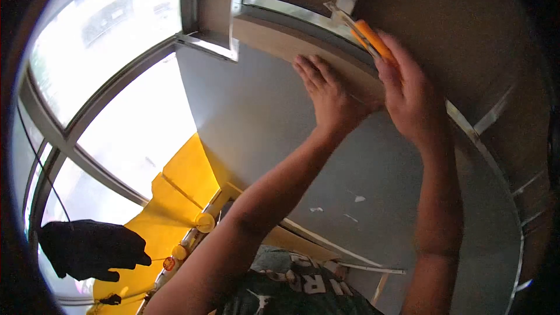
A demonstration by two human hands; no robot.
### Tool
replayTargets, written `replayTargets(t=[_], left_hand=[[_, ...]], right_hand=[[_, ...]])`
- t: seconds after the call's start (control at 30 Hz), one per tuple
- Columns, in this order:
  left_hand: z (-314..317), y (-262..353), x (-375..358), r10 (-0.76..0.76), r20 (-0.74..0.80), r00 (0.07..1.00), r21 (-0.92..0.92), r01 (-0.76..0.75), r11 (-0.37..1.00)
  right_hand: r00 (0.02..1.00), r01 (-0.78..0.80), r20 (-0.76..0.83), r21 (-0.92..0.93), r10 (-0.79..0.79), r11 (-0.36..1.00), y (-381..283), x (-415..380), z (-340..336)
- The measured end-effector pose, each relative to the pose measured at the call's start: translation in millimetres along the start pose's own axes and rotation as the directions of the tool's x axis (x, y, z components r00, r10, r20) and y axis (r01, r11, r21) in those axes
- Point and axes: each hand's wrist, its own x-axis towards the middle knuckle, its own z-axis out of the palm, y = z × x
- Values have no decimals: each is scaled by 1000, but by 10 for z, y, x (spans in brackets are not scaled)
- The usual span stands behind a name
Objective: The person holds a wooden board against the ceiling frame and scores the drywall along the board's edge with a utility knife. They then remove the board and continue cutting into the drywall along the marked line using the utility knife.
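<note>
Overhead, my right hand [411, 90] is closed around an orange utility knife [373, 41]. Its thin metal end points up and left, close to a shiny metal ceiling channel [291, 10]. My left hand [332, 93] lies with fingers stretched out against a narrow brown board strip [268, 38] running below that channel. The palm side of the left hand is hidden, and nothing shows in its fingers. Most of the knife's handle is covered by the right hand's fingers.
A grey panel [251, 111] spreads beyond my arms. Metal framing [493, 111] crosses the brown ceiling boards on the right. Large windows [134, 134] stand at left, with a yellow surface [189, 169] and a dark hanging cloth-like item [93, 251] below.
</note>
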Motion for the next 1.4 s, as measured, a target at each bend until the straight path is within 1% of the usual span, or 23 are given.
replayTargets(t=[0.03,0.07,0.13,0.17,0.2,0.23,0.3,0.33,0.4,0.43,0.5,0.6,0.63,0.7,0.8,0.9,0.93,1.0,1.03,1.07,1.1,1.17,1.4], left_hand=[[24,-18,-2,-17,14,1000,29,16,999],[36,-16,4,-17,-2,1000,37,17,999],[46,-21,17,4,4,1000,52,-4,999],[23,-14,25,9,6,1000,49,-9,999],[-1,-8,33,13,7,1000,47,-13,999],[-28,-9,48,11,110,994,43,-16,999],[-41,-30,56,10,197,980,44,-19,999],[-19,-53,34,-27,212,977,-69,42,997],[-37,-67,28,-57,218,974,-179,98,979],[-48,-76,34,-88,217,972,-320,156,934],[-62,-79,24,-109,212,971,-455,197,869],[-39,-83,12,-49,147,988,-568,125,813],[-34,-84,9,-48,163,986,-667,146,730],[-20,-88,4,-45,175,984,-755,164,635],[100,-170,-68,-51,128,990,-680,125,722],[83,-174,-132,-46,255,966,-690,216,691],[-110,-54,-95,-75,252,965,-824,254,506],[-89,-57,-138,-97,248,964,-917,266,298],[181,-184,-225,-80,237,968,-875,249,414],[227,-201,-210,-64,229,971,-821,228,523],[256,-233,-225,-59,225,973,-822,222,524],[67,-165,-178,9,204,979,-935,192,299],[-31,-52,-102,-58,248,967,-947,255,197]], right_hand=[[997,81,-1,-131,-82,988,0,182,146],[995,97,-4,-124,-99,987,-35,348,274],[977,211,64,-327,-201,921,-144,616,547],[982,166,144,-346,-122,924,-236,698,656],[980,180,143,-343,-139,922,-312,750,751],[976,196,157,-358,-148,913,-383,785,838],[971,224,166,-371,-172,901,-395,889,1065],[976,201,148,-360,-157,911,-344,981,1241],[980,188,125,-348,-153,918,-365,1129,1395],[981,183,131,-340,-146,922,-414,1191,1422],[981,182,128,-334,-146,925,-486,1254,1440],[967,241,176,-383,-185,892,-577,1287,1429],[964,262,157,-396,-217,880,-566,1307,1485],[958,287,138,-409,-252,867,-525,1337,1577],[969,247,136,-421,-208,873,-569,1335,1605],[951,308,170,-500,-257,810,-691,1251,1600],[947,313,114,-549,-301,775,-698,1219,1667],[934,311,51,-599,-353,738,-725,1163,1727],[934,305,47,-619,-353,724,-740,1135,1729],[935,298,45,-639,-352,709,-740,1129,1740],[934,297,41,-642,-356,707,-719,1143,1762],[924,321,34,-605,-380,729,-685,1160,1796],[967,249,105,-601,-234,759,-815,1210,1766]])
